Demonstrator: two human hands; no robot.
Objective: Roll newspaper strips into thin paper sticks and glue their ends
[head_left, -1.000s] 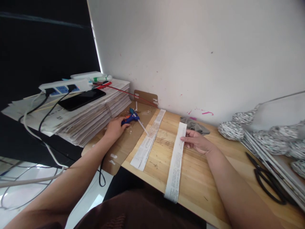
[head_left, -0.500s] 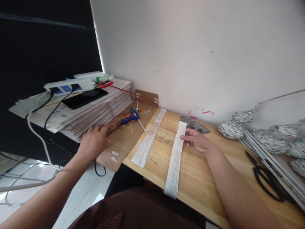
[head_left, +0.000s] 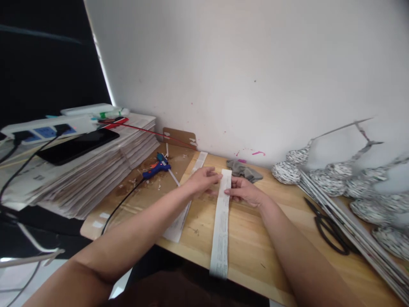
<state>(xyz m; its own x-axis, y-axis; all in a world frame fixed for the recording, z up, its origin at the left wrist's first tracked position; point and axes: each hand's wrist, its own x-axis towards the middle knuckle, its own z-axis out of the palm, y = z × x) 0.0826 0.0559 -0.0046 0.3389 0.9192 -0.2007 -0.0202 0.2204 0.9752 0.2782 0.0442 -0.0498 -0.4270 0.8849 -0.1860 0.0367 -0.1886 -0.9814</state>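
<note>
- The right hand (head_left: pixel 244 192) is clamped on a long, flat white paper strip with printed text (head_left: pixel 220 230), thumb on top and fingers at its right edge.
- From this grip, the strip runs toward the person's body, its near end reaching the front edge of the pale wooden table (head_left: pixel 262 247); its far end pokes a little beyond the grip.
- Just left of the grip, the left hand (head_left: pixel 204 179) has its fingertips at the strip's left edge; whether they pinch it, I cannot tell.
- Further left, partly hidden under the left forearm, lies a second printed white paper strip (head_left: pixel 175 228).
- Left of that, a blue glue gun (head_left: pixel 156 169) with a white stick (head_left: pixel 174 177) at its back rests on a brown cardboard sheet (head_left: pixel 131 204).
- Well left of the grip, a thick stack of paper sheets (head_left: pixel 108 175) carries a black phone (head_left: pixel 79 146) and a white power strip (head_left: pixel 47 130).
- Just beyond the grip is a crumpled grey cloth (head_left: pixel 245 170).
- Right of the grip are black-handled scissors (head_left: pixel 332 235), thin paper rods (head_left: pixel 348 238) and rounded woven paper shapes (head_left: pixel 285 172).
</note>
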